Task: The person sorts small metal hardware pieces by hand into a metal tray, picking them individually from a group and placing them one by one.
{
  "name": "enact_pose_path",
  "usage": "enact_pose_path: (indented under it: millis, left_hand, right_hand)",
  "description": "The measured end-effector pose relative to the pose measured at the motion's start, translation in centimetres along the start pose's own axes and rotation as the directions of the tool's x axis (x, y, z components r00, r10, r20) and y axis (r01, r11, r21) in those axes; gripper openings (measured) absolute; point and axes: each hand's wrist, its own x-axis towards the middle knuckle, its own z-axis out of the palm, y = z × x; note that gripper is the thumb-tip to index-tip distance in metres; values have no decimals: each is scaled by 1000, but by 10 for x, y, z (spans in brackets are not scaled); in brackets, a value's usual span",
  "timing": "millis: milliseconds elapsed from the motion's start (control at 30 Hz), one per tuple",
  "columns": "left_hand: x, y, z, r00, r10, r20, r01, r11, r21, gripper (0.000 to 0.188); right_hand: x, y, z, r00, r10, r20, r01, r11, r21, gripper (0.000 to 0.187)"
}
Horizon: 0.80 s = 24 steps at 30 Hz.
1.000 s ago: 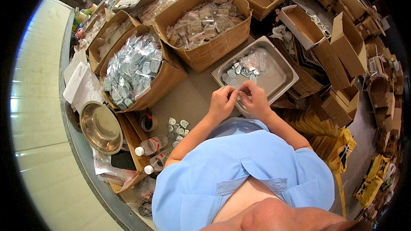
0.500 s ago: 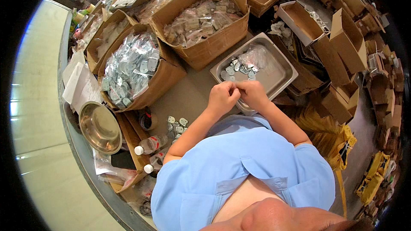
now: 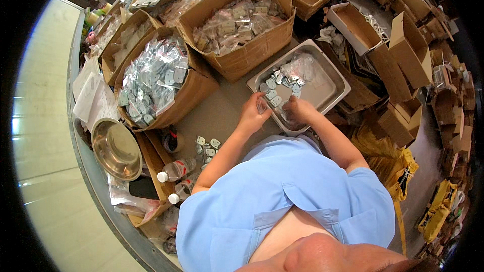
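Both forearms reach forward over the worktop (image 3: pixel 212 115) to the near edge of the metal tray (image 3: pixel 330 88). The left hand (image 3: pixel 256 113) pinches a small clear bag (image 3: pixel 261 104) at the tray's near left corner. The right hand (image 3: pixel 297 110) is curled closed over the tray's near rim; what it grips cannot be told. The tray holds small metal plates (image 3: pixel 276 86) and a clear packet. Left of it, a cardboard box (image 3: pixel 189 88) is heaped with bagged plates; another box (image 3: pixel 242 52) behind holds similar packets.
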Motion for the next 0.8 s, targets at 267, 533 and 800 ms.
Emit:
enact_pose_path:
  millis: [267,533,800]
  left_hand:
    - [-10,-31,-2,997,-70,40,74,992,-102,53]
    - [-13,-45,8,930,-38,366,207,877,-433,50]
    - [-13,-35,12,942,-66,329,204,890,-407,42]
  right_hand:
    - [7,2,2,993,43,109,-45,999,17,34]
    - [22,13,8,996,86,-13,-87,994,-62,30]
    - [6,-63,-49,961,-251,-119,276,908,314,27]
